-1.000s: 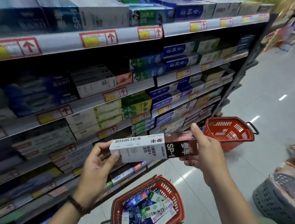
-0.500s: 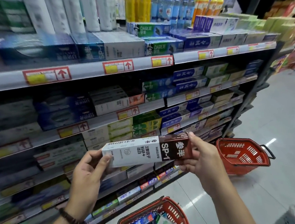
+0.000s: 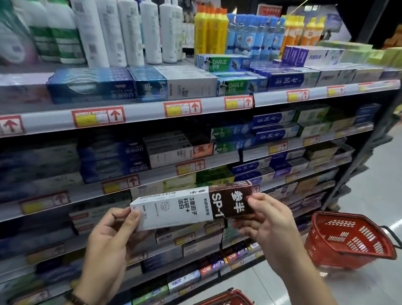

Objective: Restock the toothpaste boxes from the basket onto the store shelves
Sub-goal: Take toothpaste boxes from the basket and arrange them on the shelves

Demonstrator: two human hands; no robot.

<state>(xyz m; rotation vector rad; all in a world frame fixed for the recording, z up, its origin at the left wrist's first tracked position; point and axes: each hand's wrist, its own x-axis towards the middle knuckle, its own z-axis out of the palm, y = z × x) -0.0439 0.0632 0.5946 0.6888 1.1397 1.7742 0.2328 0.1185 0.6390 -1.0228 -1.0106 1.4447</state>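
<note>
I hold a white and dark brown toothpaste box [image 3: 191,205] marked SP-1 level in front of the shelves. My left hand [image 3: 111,239] pinches its white end between thumb and fingers. My right hand [image 3: 265,226] grips its brown end. Boxes with the same white body and an orange-brown end [image 3: 178,148] lie stacked on the second shelf, above and behind the held box. The red basket [image 3: 238,304] at the bottom edge shows only its rim and a few boxes inside.
Shelves [image 3: 135,116] of toothpaste boxes with red-arrow price tags run from left to right. Tall white, yellow and blue bottles [image 3: 123,26] stand on the top shelf. A second red basket [image 3: 347,238] sits on the tiled floor at the right.
My view has tilted upward, so the top shelf and its bottles show and the near basket has dropped to the frame's edge. Both hands keep hold of the box, raised slightly.
</note>
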